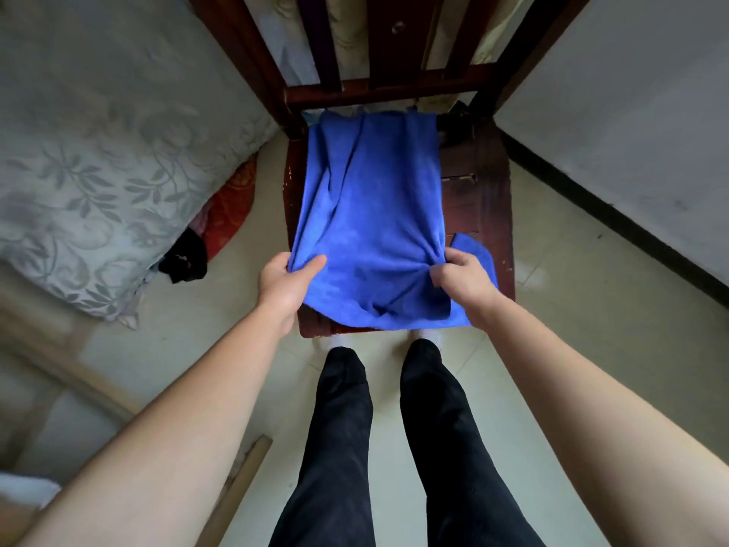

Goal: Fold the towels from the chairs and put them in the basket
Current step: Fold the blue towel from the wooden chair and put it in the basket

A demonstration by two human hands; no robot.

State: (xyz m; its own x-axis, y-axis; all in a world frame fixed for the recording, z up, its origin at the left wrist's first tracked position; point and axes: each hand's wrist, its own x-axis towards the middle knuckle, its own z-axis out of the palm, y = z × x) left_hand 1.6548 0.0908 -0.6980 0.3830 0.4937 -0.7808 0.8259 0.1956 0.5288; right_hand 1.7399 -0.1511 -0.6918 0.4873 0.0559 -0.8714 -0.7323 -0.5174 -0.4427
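Observation:
A blue towel [371, 215] lies spread along the seat of a dark wooden chair [479, 199], reaching from the backrest to the front edge. My left hand [282, 286] pinches the towel's near left corner, thumb on top. My right hand [463, 280] grips the bunched cloth at the near right side. A small blue flap [475, 248] of the towel sticks out beyond my right hand. No basket is in view.
A bed with a grey floral cover [102, 163] stands to the left, with red cloth [230, 207] and a black item [185, 256] at its edge. A white wall [631, 132] runs along the right. My legs [386, 428] stand on pale floor tiles before the chair.

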